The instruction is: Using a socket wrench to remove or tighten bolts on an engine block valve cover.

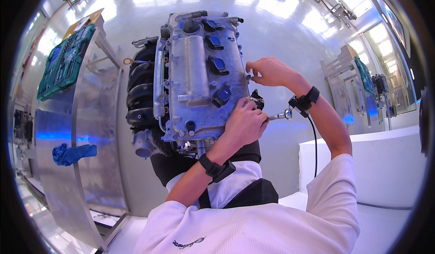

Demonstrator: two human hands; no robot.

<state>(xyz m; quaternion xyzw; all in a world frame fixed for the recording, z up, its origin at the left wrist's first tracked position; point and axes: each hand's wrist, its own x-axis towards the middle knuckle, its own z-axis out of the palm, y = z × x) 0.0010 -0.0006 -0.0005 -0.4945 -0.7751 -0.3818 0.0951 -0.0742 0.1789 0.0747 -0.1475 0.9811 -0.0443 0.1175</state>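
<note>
The left hand (pixel 245 122) is closed around a chrome ratchet-like tool (pixel 279 116) at the near right corner of the engine (pixel 191 78), the shiny handle sticking out past the engine's right side. The right hand (pixel 272 71), fingers bent, is at the engine's right edge, farther up; I cannot tell whether its fingertips pinch anything. Atop the engine sit blue-topped coils (pixel 218 65) in a row and a black cap (pixel 190 26) near its far end. Black intake pipes (pixel 140 94) curve along its left side. Left of the engine, well apart, a metal table (pixel 52 120) bears a green tool case (pixel 66 63) and a blue cloth (pixel 74 154).
</note>
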